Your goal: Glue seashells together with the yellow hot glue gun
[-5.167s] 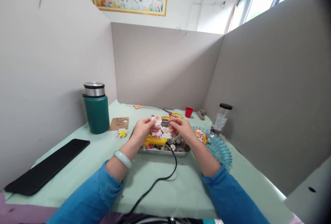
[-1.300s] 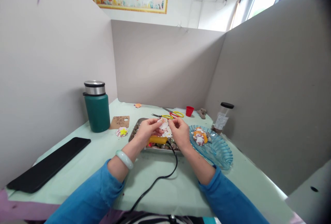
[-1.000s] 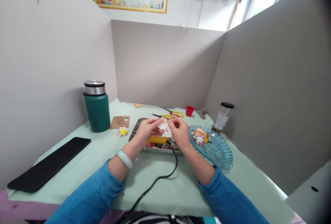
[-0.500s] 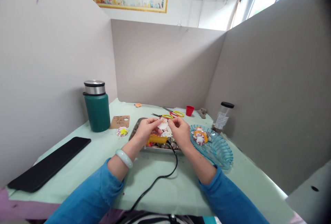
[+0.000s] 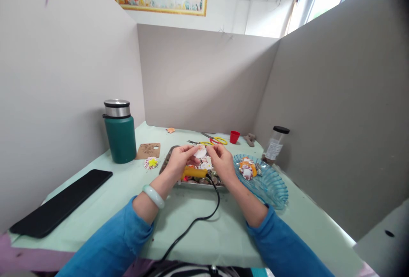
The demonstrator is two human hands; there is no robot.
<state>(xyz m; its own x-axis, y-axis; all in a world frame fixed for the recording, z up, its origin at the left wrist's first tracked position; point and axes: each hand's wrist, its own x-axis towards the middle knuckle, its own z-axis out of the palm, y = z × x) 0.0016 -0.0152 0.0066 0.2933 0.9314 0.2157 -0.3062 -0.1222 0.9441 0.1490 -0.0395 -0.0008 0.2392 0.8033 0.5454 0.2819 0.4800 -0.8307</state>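
Above the metal tray [image 5: 191,186], the left hand [image 5: 179,162] pinches a white disc [image 5: 200,152]; whether the right hand [image 5: 223,163], close beside it, grips anything, I can't tell. Light, level edge-holding seems wisest.

1. Here it is, the white disc [image 5: 201,151], up in my left hand [image 5: 179,163], gripped between thumb and fingers at its left edge!
2. Small, thin, roundish, and look at that face: mostly plain white, with a touch of pale orange near the top.
3. It's tilted, broad side towards me, clear of the table and up over the metal tray [image 5: 201,186] with its jumble of pieces.
4. On its right edge, my right hand [image 5: 223,163] has its pinched fingertips right up close; whether they touch it, I can't tell.
5. In one piece, as far as I see; its back is hidden.
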